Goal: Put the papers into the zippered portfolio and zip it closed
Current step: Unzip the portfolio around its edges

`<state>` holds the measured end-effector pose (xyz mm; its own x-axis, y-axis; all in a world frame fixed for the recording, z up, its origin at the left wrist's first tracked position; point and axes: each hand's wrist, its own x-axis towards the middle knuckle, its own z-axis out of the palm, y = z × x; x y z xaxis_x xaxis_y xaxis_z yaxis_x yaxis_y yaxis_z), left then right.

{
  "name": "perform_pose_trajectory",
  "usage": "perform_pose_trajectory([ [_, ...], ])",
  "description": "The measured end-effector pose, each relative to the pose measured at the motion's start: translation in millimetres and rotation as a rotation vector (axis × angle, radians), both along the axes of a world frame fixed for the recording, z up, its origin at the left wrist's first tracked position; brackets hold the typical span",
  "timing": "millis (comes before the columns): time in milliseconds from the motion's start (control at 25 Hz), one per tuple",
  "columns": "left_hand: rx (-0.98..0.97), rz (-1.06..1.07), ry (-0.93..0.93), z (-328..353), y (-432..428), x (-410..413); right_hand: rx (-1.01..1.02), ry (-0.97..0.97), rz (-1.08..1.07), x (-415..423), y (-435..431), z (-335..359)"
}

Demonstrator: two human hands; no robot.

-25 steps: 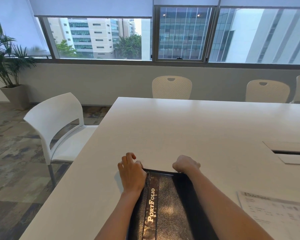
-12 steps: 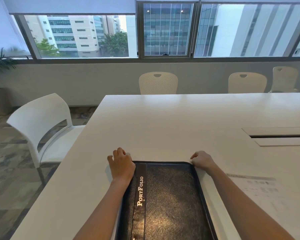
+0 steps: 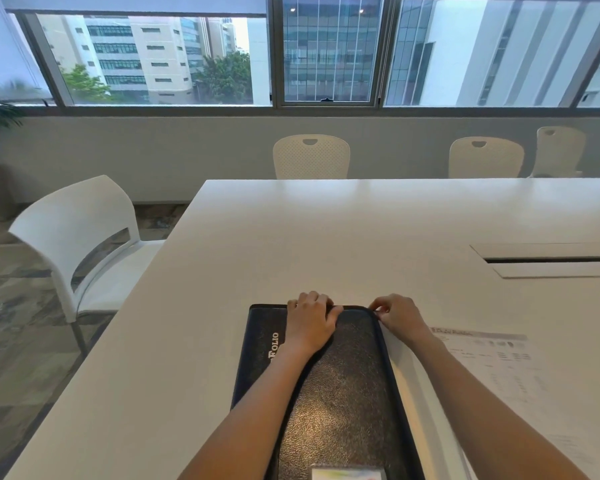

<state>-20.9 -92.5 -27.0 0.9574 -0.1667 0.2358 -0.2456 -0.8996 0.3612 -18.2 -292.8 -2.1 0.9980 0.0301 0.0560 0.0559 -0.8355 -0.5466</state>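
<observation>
A black leather zippered portfolio (image 3: 343,386) lies closed on the white table (image 3: 326,237) right in front of me, its spine with white lettering at the left. My left hand (image 3: 310,320) rests flat on its far edge, fingers curled over the top. My right hand (image 3: 397,315) pinches something small at the far right corner, where the zipper runs; the puller itself is too small to make out. Printed papers (image 3: 492,362) lie flat on the table to the right of the portfolio.
A cable slot (image 3: 551,260) is cut into the table at the right. A white chair (image 3: 80,244) stands at the table's left side, and several cream chairs (image 3: 310,157) line the far edge under the windows. A small card (image 3: 347,473) lies on the portfolio's near end.
My left hand slid from the portfolio's far left corner toward the middle of the far edge. My right hand stays at the far right corner, its fingers now pinched.
</observation>
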Motion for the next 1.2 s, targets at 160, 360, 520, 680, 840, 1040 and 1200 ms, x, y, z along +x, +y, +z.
perform_pose_trajectory([
  [160,0.061,0.027,-0.038,-9.5,-8.4,9.7,-0.062,-0.057,0.002,-1.3,2.9,-6.1],
  [360,0.034,0.047,-0.067,-12.6,-9.5,13.9,-0.049,-0.163,-0.006,-18.6,-5.2,-17.3],
  [520,-0.003,0.047,-0.074,-12.0,-9.1,14.0,-0.018,-0.214,-0.017,-46.9,-12.3,-25.6],
  [680,-0.007,0.042,-0.093,-10.9,-9.2,11.9,0.005,-0.243,-0.035,-75.5,-10.2,-29.7],
  [840,0.01,0.053,-0.109,-8.8,-9.4,11.4,-0.005,-0.243,-0.024,-106.6,-9.2,-27.6],
  [1040,0.032,0.056,-0.081,-10.6,-10.0,11.9,-0.031,-0.236,-0.028,-157.1,-11.7,-31.7],
  [1200,0.134,0.05,-0.096,-2.9,-12.9,6.9,-0.053,-0.21,-0.032,-179.9,-14.0,-33.9],
])
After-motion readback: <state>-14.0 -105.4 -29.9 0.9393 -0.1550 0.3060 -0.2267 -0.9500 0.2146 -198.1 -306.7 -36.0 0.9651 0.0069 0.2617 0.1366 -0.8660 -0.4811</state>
